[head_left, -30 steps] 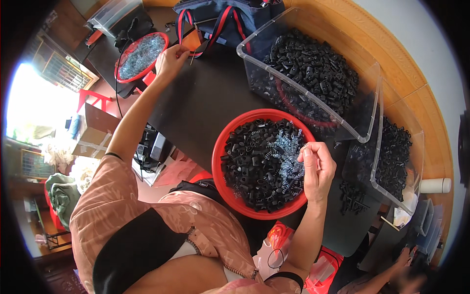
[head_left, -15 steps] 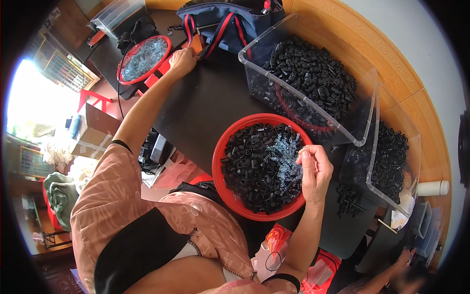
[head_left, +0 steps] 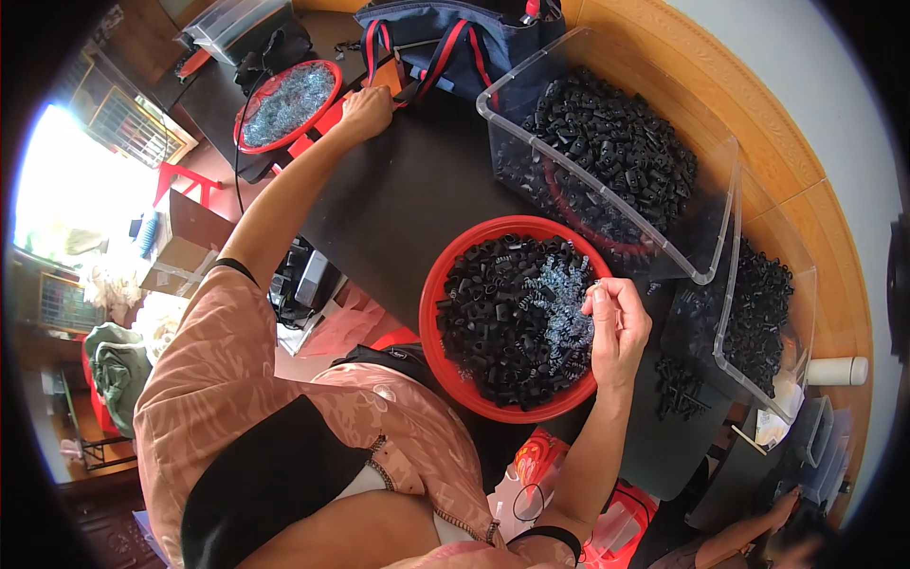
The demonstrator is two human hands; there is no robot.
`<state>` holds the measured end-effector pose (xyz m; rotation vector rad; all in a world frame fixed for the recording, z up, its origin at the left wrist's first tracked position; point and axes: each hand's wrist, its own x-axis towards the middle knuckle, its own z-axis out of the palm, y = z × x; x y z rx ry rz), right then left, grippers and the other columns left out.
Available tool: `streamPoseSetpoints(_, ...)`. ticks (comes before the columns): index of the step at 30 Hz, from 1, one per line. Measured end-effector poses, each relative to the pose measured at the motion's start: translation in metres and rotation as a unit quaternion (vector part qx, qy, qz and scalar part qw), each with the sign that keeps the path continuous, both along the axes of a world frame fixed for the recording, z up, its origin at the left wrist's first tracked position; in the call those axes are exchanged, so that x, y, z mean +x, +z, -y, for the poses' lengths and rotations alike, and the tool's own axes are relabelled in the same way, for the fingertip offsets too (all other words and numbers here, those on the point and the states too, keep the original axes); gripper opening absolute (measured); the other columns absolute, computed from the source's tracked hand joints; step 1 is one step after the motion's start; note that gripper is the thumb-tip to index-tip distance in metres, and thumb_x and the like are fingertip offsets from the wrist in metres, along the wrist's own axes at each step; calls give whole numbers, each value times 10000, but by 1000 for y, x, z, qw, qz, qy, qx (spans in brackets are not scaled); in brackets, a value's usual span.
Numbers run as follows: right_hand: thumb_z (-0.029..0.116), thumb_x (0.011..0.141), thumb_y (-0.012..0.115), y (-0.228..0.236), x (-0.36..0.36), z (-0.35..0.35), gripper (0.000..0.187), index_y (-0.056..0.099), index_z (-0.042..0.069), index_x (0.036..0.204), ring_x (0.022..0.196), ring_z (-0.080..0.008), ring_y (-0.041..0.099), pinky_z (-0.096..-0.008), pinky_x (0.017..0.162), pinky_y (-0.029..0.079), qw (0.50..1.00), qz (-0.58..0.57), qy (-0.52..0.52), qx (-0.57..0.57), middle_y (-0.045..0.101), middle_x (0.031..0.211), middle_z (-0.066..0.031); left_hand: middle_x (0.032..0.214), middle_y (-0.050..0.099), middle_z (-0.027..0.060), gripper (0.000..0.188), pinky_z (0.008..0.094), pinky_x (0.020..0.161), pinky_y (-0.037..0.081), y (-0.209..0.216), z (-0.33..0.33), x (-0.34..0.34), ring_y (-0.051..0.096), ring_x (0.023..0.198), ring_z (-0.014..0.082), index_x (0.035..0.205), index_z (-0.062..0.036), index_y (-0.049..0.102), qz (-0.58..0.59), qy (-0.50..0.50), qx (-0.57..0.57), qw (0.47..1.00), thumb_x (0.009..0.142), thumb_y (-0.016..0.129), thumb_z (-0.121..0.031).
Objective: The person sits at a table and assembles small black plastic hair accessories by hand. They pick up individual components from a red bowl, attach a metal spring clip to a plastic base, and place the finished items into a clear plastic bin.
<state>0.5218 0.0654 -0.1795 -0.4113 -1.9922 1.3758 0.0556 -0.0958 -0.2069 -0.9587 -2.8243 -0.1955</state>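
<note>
A red basin in front of me holds small black plastic parts, with a heap of small metal springs on its right side. Over the basin's right rim is my right hand, thumb and fingertips pinched together beside the springs; what sits in the pinch is too small to make out. My left arm stretches to the far left, where my left hand is closed near an orange item and the handles of a dark blue bag. Whatever its fingers grip is hidden.
Clear plastic bins of black parts stand at the right. A second red basin of springs is at the far left. Loose black parts lie near a white bottle. Another person's arm shows at lower right.
The view has shifted slightly, so most things sit a little further right in it. Both hands stay in nearly the same places, the right still pinched over the basin's rim.
</note>
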Motion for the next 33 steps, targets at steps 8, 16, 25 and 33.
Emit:
streamPoseSetpoints(8, 92, 981, 577, 0, -1, -2, 118, 587, -9, 920, 658, -77, 564, -234, 608, 452, 1000, 2, -4, -5, 620, 753, -38, 945, 687, 198, 241, 478, 753, 527, 5, 18, 4, 694, 873, 352, 1082, 40, 542, 4, -41, 98, 994, 926, 556, -143)
streamPoseSetpoints(16, 94, 980, 575, -2, -1, -1, 122, 584, -11, 918, 661, -83, 566, -240, 617, 458, 1000, 12, -2, 4, 620, 758, -40, 896, 582, -10, 289, 165, 535, 399, 47, 61, 72, 532, 701, 26, 1255, -7, 552, 619, -26, 468, 631, 974, 535, -72)
streamPoseSetpoints(25, 96, 1001, 555, 0, -1, -1, 129, 578, -8, 929, 692, -66, 542, -215, 634, 443, 1000, 15, -3, -21, 602, 770, -25, 895, 521, -16, 220, 169, 517, 327, 31, 79, 116, 363, 581, 22, 1216, -58, 512, 745, -127, 470, 456, 1043, 443, -175)
streamPoseSetpoints(33, 95, 999, 553, 5, 1, 1, 130, 580, -8, 925, 687, -69, 542, -213, 630, 440, 999, 30, 1, -9, 595, 761, -26, 831, 566, 10, 214, 202, 516, 345, 37, 97, 139, 409, 563, 47, 1190, -48, 513, 670, -100, 423, 601, 1006, 460, -143)
